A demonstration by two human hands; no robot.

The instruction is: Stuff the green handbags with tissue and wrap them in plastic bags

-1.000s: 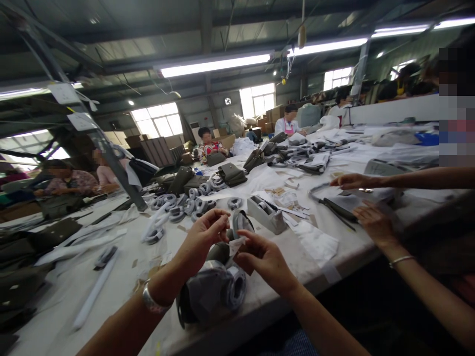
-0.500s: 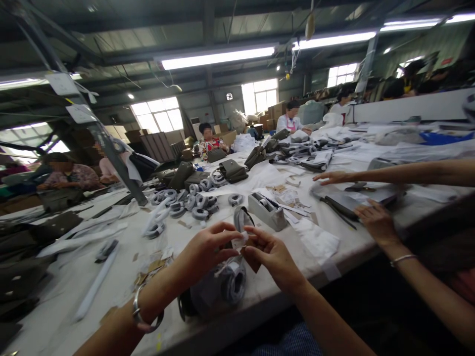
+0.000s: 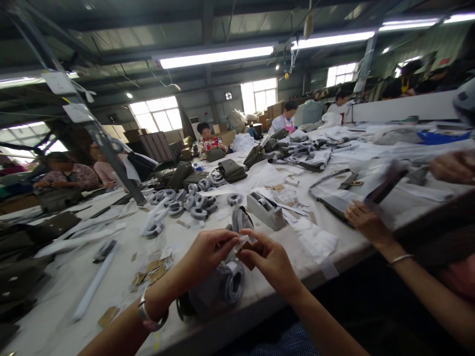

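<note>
My right hand (image 3: pixel 274 262) pinches a small brown cardboard tag (image 3: pixel 246 259) between thumb and fingers. Close against it, my left hand (image 3: pixel 213 249) has thumb and forefinger pressed together. What those left fingertips hold is too small to make out; a small whitish piece (image 3: pixel 243 241) shows between the two hands. Just below lies a plastic-wrapped grey bundle with a coiled strap (image 3: pixel 233 284), near the table's front edge. Behind my fingers a grey strap loop (image 3: pixel 242 217) stands up, partly hidden.
A grey tape dispenser (image 3: pixel 265 210) sits beyond my hands. Several coiled straps (image 3: pixel 200 201) lie behind at left; brown tags (image 3: pixel 155 267) are scattered by my left forearm. At right, a co-worker's hand (image 3: pixel 367 222) touches a plastic-wrapped bag (image 3: pixel 341 198). A metal post (image 3: pixel 115 153) rises at left.
My hands have drawn slightly closer, and the left fingertips have closed together. The co-worker at right has lifted part of the wrapped bag, and that person's other hand has pulled back rightward.
</note>
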